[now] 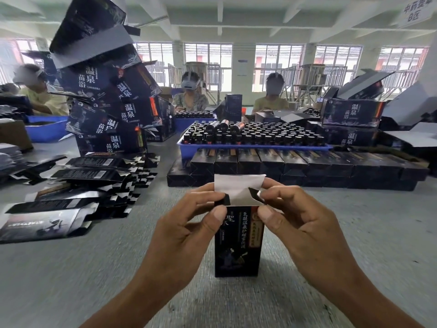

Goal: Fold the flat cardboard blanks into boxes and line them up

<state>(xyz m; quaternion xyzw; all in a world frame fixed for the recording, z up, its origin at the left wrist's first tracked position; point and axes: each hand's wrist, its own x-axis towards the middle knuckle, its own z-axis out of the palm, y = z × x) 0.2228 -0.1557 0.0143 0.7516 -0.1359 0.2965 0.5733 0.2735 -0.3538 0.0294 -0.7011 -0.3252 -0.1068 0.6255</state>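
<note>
Box point(237, 242) stood upright on the grey surface point(71, 268), front centre, top end open; white inside of the top flap point(238, 187) faced the camera, flap standing up. Left hand point(189, 223) pinched the box's upper left corner, thumb on the front face, fingers curled on a small black side tab point(223, 200); right hand point(293, 216) pinched the upper right corner the same way, fingertips on the other black side tab point(256, 194). Both hands gripping the box, neither free. Finished boxes point(295, 169) lay in a row just behind it, running left to right, stacked 2 high in places; blue tray point(189, 150) of dark bottles point(260, 136) right behind that row. Flat blanks point(78, 185) piled loosely on the surface to the left, well apart from the box; leaning tower of larger dark cartons point(111, 107) behind them. 3 people with headsets sat at the far side.
</note>
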